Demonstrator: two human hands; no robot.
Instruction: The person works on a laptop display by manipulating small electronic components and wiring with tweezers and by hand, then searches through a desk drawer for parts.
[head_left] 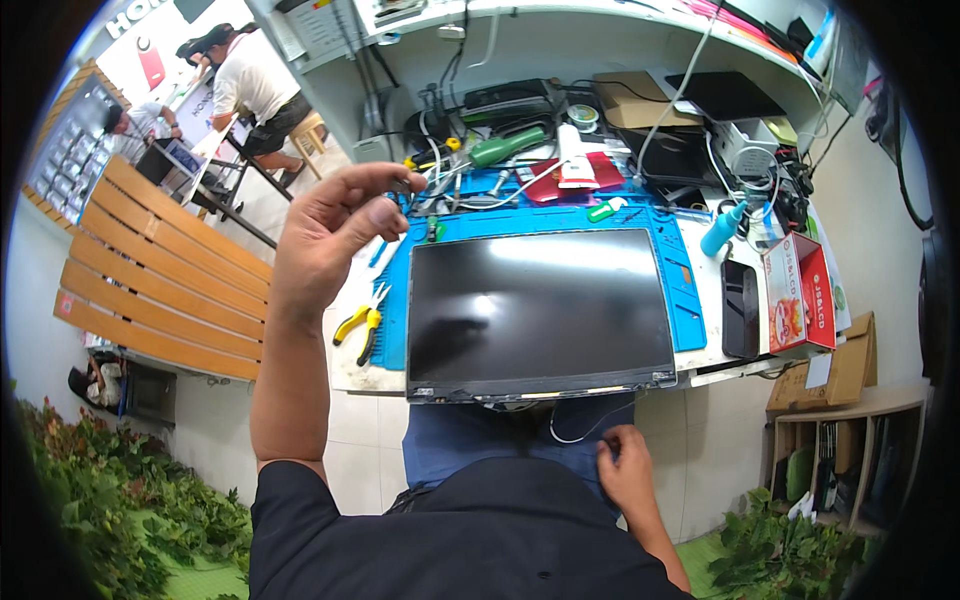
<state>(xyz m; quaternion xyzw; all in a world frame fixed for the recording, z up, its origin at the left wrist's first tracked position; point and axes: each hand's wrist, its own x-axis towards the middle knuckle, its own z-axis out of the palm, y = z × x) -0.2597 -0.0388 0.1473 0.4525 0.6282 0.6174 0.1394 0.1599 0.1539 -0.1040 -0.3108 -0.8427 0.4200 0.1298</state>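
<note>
Red-and-white box (788, 300) with printed lettering, right of black phone (740, 310). Screen (540, 310) flat on blue mat (395, 310), lower edge at table (706, 350) front. Left hand (335, 235) raised, thumb and forefinger nearly meeting; cannot tell whether gripping anything. Right hand (627, 468) by thigh (585, 455), fingers curled, grasp unclear. Yellow-black pliers (372, 318), blue bottle (720, 232) flank screen.

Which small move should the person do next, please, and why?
Perhaps bring the right hand up to steady the screen: its lower edge reaches past the front of the mat, and neither the right hand nor the raised left hand seems to support it.
</note>
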